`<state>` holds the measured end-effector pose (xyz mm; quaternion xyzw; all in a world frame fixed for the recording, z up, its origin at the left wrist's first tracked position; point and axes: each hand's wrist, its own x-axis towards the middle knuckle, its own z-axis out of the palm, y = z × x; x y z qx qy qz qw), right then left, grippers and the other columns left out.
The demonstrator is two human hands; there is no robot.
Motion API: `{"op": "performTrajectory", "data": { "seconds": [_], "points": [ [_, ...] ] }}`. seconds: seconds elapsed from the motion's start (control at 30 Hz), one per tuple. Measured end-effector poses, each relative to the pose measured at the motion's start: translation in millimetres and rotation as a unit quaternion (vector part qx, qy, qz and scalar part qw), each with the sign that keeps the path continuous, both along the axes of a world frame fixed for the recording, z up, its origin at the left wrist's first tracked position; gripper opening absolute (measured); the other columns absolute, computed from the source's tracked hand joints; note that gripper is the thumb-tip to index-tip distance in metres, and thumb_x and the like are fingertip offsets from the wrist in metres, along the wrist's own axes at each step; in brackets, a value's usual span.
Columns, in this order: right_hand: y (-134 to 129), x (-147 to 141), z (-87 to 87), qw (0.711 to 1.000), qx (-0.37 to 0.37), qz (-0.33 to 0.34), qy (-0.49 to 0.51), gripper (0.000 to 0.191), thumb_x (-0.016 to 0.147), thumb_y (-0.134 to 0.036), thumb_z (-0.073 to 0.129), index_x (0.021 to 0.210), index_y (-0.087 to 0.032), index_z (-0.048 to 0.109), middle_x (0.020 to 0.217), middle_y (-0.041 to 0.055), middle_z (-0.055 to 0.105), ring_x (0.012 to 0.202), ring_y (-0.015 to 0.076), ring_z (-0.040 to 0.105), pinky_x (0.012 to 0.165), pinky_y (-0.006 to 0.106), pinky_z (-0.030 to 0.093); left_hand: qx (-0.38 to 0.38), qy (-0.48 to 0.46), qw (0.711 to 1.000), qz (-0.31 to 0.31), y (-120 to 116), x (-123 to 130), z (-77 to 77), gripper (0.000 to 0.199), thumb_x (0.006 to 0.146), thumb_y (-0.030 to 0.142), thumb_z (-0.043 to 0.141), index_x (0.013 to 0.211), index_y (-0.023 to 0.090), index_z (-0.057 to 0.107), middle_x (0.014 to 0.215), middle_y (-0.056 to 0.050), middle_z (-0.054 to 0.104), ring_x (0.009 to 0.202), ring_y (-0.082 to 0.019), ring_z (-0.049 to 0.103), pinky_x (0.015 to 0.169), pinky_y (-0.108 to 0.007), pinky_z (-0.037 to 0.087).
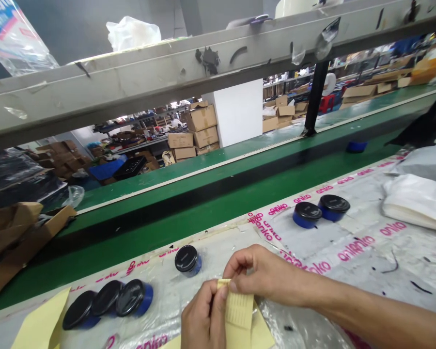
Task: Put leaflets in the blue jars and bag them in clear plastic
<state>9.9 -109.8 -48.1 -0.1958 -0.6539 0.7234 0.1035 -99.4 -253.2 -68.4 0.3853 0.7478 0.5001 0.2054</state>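
Note:
My left hand (pixel 205 315) pinches the left edge of a yellow label sheet (pixel 240 310) with rows of small print. The fingers of my right hand (pixel 256 274) are closed on the sheet's upper edge, right beside my left thumb. Just beyond my hands stands a round blue jar (pixel 188 261) with a black lid. Three similar jars (pixel 132 298) sit touching in a row to the left, and two more (pixel 307 214) stand side by side at the right. Another yellow sheet (pixel 43 320) lies at the lower left.
A green conveyor belt (pixel 218 198) runs behind the plastic-covered table (pixel 349 252), with a blue item (pixel 356 146) on it. A grey beam (pixel 167 72) crosses above. White bags (pixel 417 198) lie at the right, and an open cardboard box (pixel 39 242) stands at the left.

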Motion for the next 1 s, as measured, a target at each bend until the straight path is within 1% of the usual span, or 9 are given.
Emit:
{"op": "performTrajectory", "data": {
  "seconds": [0.13,0.27,0.33,0.4,0.47,0.57,0.7,0.83,1.0],
  "points": [
    [-0.7,0.7,-3.4,1.000,0.007,-0.025,0.006,0.016,0.070,-0.012,0.067,0.082,-0.017,0.076,0.070,-0.0018,0.067,0.061,0.0090,0.056,0.056,0.018,0.043,-0.019,0.012,1.000,-0.003,0.3,-1.2,2.0,0.040,0.090,0.058,0.056,0.077,0.021,0.067,0.062,-0.001,0.064,0.063,-0.017,0.056,0.057,-0.023,0.037],
    [0.1,0.2,-2.0,1.000,0.021,-0.023,0.000,0.016,0.067,-0.010,0.064,0.078,-0.016,0.074,0.070,-0.0011,0.068,0.062,0.0093,0.057,0.056,0.018,0.043,-0.017,0.035,0.999,0.004,-0.4,-1.2,2.3,0.041,0.091,0.056,0.056,0.070,0.021,0.063,0.062,0.000,0.064,0.060,-0.015,0.053,0.060,-0.023,0.038],
    [1.4,-0.8,-2.3,1.000,0.004,-0.023,0.000,0.014,0.065,-0.010,0.063,0.074,-0.016,0.072,0.068,-0.0015,0.067,0.060,0.0089,0.056,0.056,0.018,0.043,-0.010,0.041,0.999,0.008,-1.0,-0.5,1.3,0.042,0.090,0.056,0.057,0.067,0.021,0.061,0.060,0.000,0.060,0.059,-0.015,0.052,0.059,-0.023,0.038],
    [2.8,-1.8,-3.8,0.999,-0.039,-0.015,0.002,0.015,0.063,-0.010,0.064,0.076,-0.016,0.070,0.067,-0.0028,0.066,0.059,0.0079,0.055,0.056,0.018,0.041,-0.005,0.037,0.999,0.009,-1.5,0.3,0.0,0.042,0.090,0.056,0.058,0.067,0.020,0.061,0.059,0.000,0.060,0.060,-0.015,0.053,0.058,-0.022,0.038],
    [3.7,-2.2,-5.2,0.998,-0.062,-0.006,0.002,0.021,0.061,-0.009,0.066,0.080,-0.016,0.069,0.067,-0.0039,0.065,0.059,0.0072,0.054,0.056,0.018,0.040,-0.007,0.013,1.000,0.000,-1.3,1.0,-1.3,0.041,0.089,0.057,0.058,0.074,0.021,0.067,0.065,-0.002,0.064,0.064,-0.017,0.057,0.057,-0.022,0.039],
    [3.5,-1.4,-4.9,1.000,-0.017,-0.015,-0.004,0.023,0.060,-0.006,0.064,0.080,-0.017,0.069,0.067,-0.0041,0.064,0.060,0.0078,0.054,0.055,0.017,0.040,-0.017,-0.054,0.998,-0.017,0.3,1.7,-2.2,0.043,0.086,0.061,0.060,0.092,0.020,0.073,0.076,-0.005,0.072,0.068,-0.018,0.061,0.055,-0.021,0.043],
    [2.9,0.1,-2.8,1.000,0.015,-0.022,-0.006,0.020,0.064,-0.006,0.061,0.078,-0.016,0.071,0.066,-0.0034,0.064,0.059,0.0082,0.054,0.054,0.017,0.040,0.009,-0.124,0.992,-0.002,2.6,1.9,-1.8,0.046,0.082,0.061,0.066,0.098,0.018,0.073,0.077,-0.004,0.074,0.062,-0.017,0.062,0.059,-0.022,0.050],
    [4.4,1.0,-3.2,0.999,0.026,-0.012,-0.018,0.019,0.066,-0.008,0.062,0.080,-0.015,0.073,0.069,-0.0016,0.067,0.062,0.0093,0.056,0.055,0.018,0.042,0.016,-0.074,0.997,0.020,2.1,1.2,-2.0,0.041,0.081,0.058,0.068,0.092,0.019,0.073,0.073,-0.003,0.073,0.062,-0.016,0.064,0.059,-0.021,0.049],
    [4.8,3.3,0.8,0.999,0.047,-0.007,-0.021,0.014,0.068,-0.011,0.065,0.079,-0.015,0.073,0.072,-0.0002,0.069,0.066,0.0110,0.059,0.058,0.019,0.044,-0.020,-0.023,1.000,0.005,0.3,0.9,-1.6,0.039,0.087,0.059,0.061,0.082,0.021,0.068,0.064,0.000,0.067,0.059,-0.015,0.058,0.057,-0.021,0.042]
  ]
}}
